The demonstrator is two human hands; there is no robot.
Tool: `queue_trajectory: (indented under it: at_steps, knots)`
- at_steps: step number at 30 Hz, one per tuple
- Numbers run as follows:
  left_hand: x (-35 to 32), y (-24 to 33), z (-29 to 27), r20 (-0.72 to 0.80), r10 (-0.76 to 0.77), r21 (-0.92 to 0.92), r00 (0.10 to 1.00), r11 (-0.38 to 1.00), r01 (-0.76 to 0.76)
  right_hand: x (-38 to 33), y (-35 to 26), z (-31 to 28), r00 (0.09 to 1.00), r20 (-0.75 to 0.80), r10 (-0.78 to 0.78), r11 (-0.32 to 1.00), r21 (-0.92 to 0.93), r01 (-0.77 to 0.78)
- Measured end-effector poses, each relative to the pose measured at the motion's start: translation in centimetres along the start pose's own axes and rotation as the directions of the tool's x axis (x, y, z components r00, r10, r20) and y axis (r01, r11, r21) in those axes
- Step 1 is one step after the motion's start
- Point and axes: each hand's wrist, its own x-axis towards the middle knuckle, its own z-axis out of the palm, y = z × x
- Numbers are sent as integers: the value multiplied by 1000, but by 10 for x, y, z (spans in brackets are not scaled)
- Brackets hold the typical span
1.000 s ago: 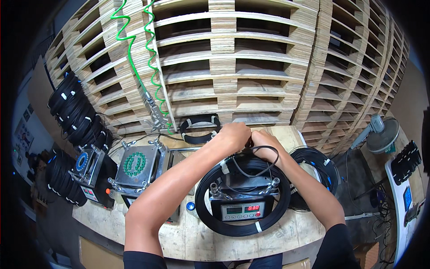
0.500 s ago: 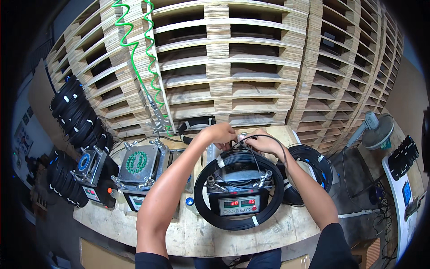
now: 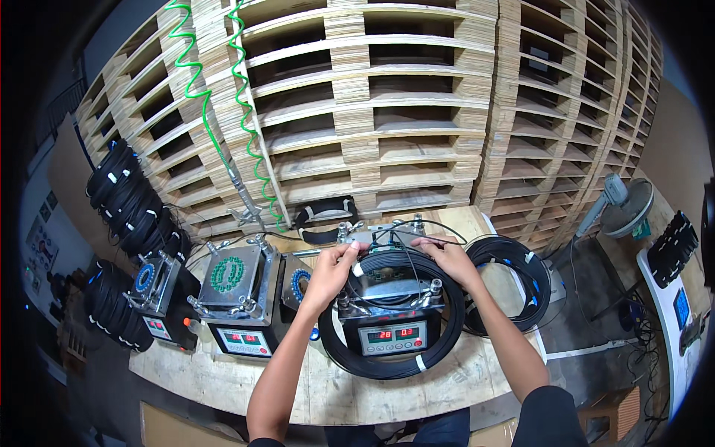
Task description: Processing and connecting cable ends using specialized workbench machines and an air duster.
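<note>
A coil of black cable [image 3: 357, 367] rests around and against a metal-topped machine [image 3: 439, 339] with a red digital display. My left hand [image 3: 333, 274] is closed, thumb and fingers pressed together, at the coil's far left by a white tie; what is between them is too small to make out. My right hand [image 3: 453, 264] pinches a thin black cable at the coil's far right side. Between the hands, behind the coil, a metal plate with green parts [image 3: 383, 237] shows on the machine.
To the left stand a second machine [image 3: 237, 313] with a green ring of parts and a smaller one [image 3: 158, 287] with a blue ring. Another black coil [image 3: 538, 298] lies to the right. Coils pile up at far left. Wooden pallets [image 3: 350, 89] and green air hoses [image 3: 205, 112] are behind.
My hands, close together above the machine before, have moved apart and nearer to me. The plate with green parts now shows between them. The view has shifted slightly.
</note>
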Motion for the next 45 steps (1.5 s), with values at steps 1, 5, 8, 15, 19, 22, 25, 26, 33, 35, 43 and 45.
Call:
queue_trajectory:
  at_steps: [1, 5, 8, 15, 19, 22, 25, 26, 33, 35, 43, 45]
  knots:
    - [-2, -1, 0, -37, 13, 26, 999, 1000, -12, -4, -2, 2, 998, -18, 53, 993, 103, -51]
    - [1, -13, -5, -51, 79, 67, 996, 995, -76, -18, 8, -2, 997, 5, 81, 972, 221, -80]
    - [6, -15, -10, 7, 4, 91, 1000, 996, -5, -30, 7, -10, 997, 28, 74, 958, 276, -79]
    - [47, 10, -33, 190, 206, 217, 960, 945, -246, 21, -30, -80, 994, 108, 5, 995, -101, 6]
    - [101, 10, -31, 382, 156, 303, 911, 910, -283, 110, -52, -60, 985, 67, -157, 900, -400, 171]
    - [134, -11, -14, 488, -64, 517, 871, 825, -229, 169, -22, -33, 929, 351, 116, 790, -599, 128]
    - [120, 46, 4, 507, -331, 680, 796, 721, -133, 182, -27, -14, 717, 401, 571, 645, -759, -89]
    - [131, 48, 32, 559, -269, 609, 784, 775, -169, 199, 20, -40, 707, 440, 554, 607, -794, 18]
    - [138, -7, 16, 481, -273, 478, 833, 878, 12, 196, 32, -30, 724, 372, 581, 783, -497, -373]
    - [135, -5, 18, 432, -287, 476, 855, 878, 54, 175, 43, -45, 799, 351, 488, 873, -200, -445]
    - [149, -20, 9, 491, -308, 466, 815, 883, 53, 108, 54, -63, 917, 374, 137, 734, 583, -348]
    - [149, -11, 15, 516, -278, 433, 810, 901, 33, 98, 71, -63, 941, 328, 82, 741, 612, -278]
